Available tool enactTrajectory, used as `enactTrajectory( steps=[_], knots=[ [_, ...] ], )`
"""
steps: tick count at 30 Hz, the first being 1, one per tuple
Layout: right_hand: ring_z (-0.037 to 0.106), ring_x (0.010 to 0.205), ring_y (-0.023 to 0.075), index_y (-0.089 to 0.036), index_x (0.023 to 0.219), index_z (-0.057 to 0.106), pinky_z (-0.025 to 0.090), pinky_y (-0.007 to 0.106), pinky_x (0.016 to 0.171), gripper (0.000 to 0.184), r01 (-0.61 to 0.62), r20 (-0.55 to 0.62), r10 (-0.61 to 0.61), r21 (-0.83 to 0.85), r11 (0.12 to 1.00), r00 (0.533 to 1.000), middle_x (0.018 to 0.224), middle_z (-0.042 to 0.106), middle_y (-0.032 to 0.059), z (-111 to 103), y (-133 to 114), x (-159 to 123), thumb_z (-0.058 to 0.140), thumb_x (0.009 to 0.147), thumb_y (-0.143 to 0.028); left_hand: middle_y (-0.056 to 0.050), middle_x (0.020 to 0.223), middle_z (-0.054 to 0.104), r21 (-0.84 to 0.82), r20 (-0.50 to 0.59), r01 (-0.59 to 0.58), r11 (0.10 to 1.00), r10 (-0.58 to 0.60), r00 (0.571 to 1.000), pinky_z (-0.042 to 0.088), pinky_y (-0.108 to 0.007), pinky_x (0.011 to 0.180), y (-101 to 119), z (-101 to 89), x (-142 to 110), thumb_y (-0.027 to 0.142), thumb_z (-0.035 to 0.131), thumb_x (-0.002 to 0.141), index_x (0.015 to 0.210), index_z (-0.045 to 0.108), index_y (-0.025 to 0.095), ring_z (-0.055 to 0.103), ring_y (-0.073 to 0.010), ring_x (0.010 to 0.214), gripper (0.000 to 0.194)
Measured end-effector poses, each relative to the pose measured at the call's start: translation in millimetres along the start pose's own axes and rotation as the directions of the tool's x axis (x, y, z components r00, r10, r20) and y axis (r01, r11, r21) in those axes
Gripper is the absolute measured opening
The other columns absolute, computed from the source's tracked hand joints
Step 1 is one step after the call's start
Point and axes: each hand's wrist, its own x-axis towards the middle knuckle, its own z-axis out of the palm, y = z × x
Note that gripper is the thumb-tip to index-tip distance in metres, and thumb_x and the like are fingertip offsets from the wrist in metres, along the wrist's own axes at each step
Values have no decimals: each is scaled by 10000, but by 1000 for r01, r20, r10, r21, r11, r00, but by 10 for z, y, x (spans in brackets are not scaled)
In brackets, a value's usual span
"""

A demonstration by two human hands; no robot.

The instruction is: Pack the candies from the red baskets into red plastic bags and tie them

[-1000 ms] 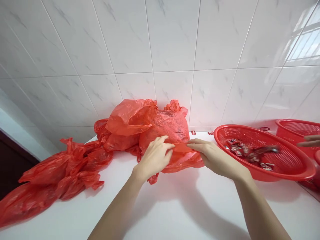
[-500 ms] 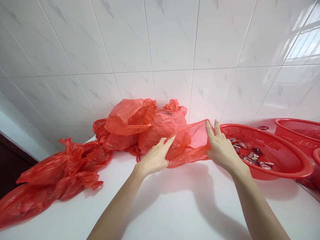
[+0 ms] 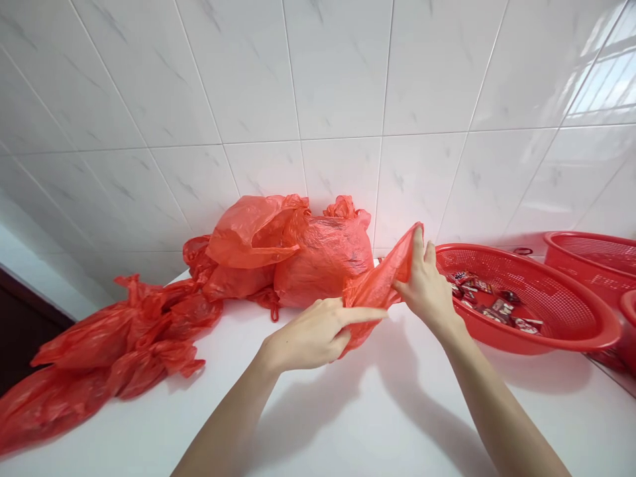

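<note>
A thin red plastic bag [image 3: 373, 291] hangs bunched between my two hands above the white table. My left hand [image 3: 318, 331] grips its lower left part, with the index finger stretched across the front of the bag. At the upper right, my right hand [image 3: 425, 285] pinches the bag's raised corner. Behind my left hand sits a filled, knotted red bag [image 3: 325, 255]. Close to the right of my right hand is a red plastic basket [image 3: 561, 318], with several small wrapped packets [image 3: 501, 308] on its bottom.
More red bags [image 3: 248, 232] lean against the tiled wall [image 3: 342, 66]. Tied red bags [image 3: 99, 331] lie along the left of the white table [image 3: 318, 437]. A second red basket [image 3: 593, 265] stands at the far right.
The bag was stretched wide between my hands and is now gathered narrower and tilted. My left hand has moved right and slightly down; my right hand has shifted a little left.
</note>
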Motion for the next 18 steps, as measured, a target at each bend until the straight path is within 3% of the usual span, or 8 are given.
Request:
enactTrajectory(
  steps=[3, 7, 9, 11, 13, 15, 17, 18],
  knots=[
    [753, 849, 369, -317, 1631, -70, 528, 399, 569, 1082, 55, 51, -50, -92, 994, 997, 1666, 34, 304, -3, -6, 19, 532, 773, -49, 23, 602, 602, -2, 8, 80, 997, -80, 997, 470, -278, 708, -29, -8, 11, 62, 375, 799, 1179, 746, 340, 609, -187, 660, 600],
    [768, 803, 318, -393, 1621, -61, 487, 320, 505, 1166, 139, 187, -112, -143, 980, 976, 1682, -16, 243, -94, 49, 11, 491, 689, 39, -38, 861, 709, -26, -69, 261, 965, -262, 962, 454, -278, 618, -184, -15, 43, 139, 449, 788, 1228, 690, 257, 667, -225, 763, 516],
    [769, 877, 346, -403, 1619, -45, 504, 315, 526, 1195, 164, 248, -124, -149, 975, 961, 1682, -1, 237, -169, 97, -14, 488, 656, 62, -87, 1009, 715, 10, -108, 349, 937, -346, 932, 459, -283, 613, -280, -32, 53, 196, 508, 769, 1289, 636, 215, 686, -255, 850, 536],
    [746, 1005, 380, -418, 1617, -2, 540, 326, 589, 1210, 183, 298, -135, -140, 973, 945, 1686, 43, 215, -249, 158, -44, 490, 629, 79, -87, 999, 712, 38, -130, 401, 916, -393, 910, 446, -282, 597, -356, -68, 51, 207, 537, 724, 1301, 613, 220, 691, -263, 839, 582],
    [712, 1103, 386, -438, 1611, 80, 563, 344, 668, 1206, 208, 343, -157, -118, 971, 926, 1678, 184, 172, -315, 224, -67, 494, 609, 91, -48, 892, 710, 39, -120, 413, 910, -406, 906, 417, -274, 568, -394, -120, 36, 187, 548, 660, 1240, 635, 257, 682, -249, 750, 591],
    [719, 1088, 361, -449, 1595, 197, 560, 336, 683, 1177, 235, 404, -170, -117, 965, 899, 1556, 478, 120, -351, 286, -72, 496, 597, 99, -13, 797, 698, 28, -85, 413, 910, -409, 908, 385, -270, 534, -397, -173, 12, 178, 556, 605, 1152, 662, 280, 657, -231, 657, 567],
    [751, 925, 313, -444, 1567, 315, 535, 304, 610, 1115, 247, 475, -148, -153, 957, 867, 1222, 731, 69, -358, 343, -58, 518, 605, 81, 4, 740, 689, 34, -49, 402, 915, -400, 915, 368, -265, 512, -378, -208, -12, 174, 565, 561, 1073, 688, 283, 641, -220, 613, 538],
    [747, 819, 286, -436, 1549, 369, 514, 290, 563, 1065, 255, 505, -138, -171, 952, 852, 1028, 768, 44, -355, 371, -45, 549, 620, 53, 10, 712, 683, 48, -45, 397, 917, -395, 918, 364, -261, 505, -366, -215, -20, 174, 571, 541, 1029, 701, 280, 639, -218, 608, 516]
  ],
)
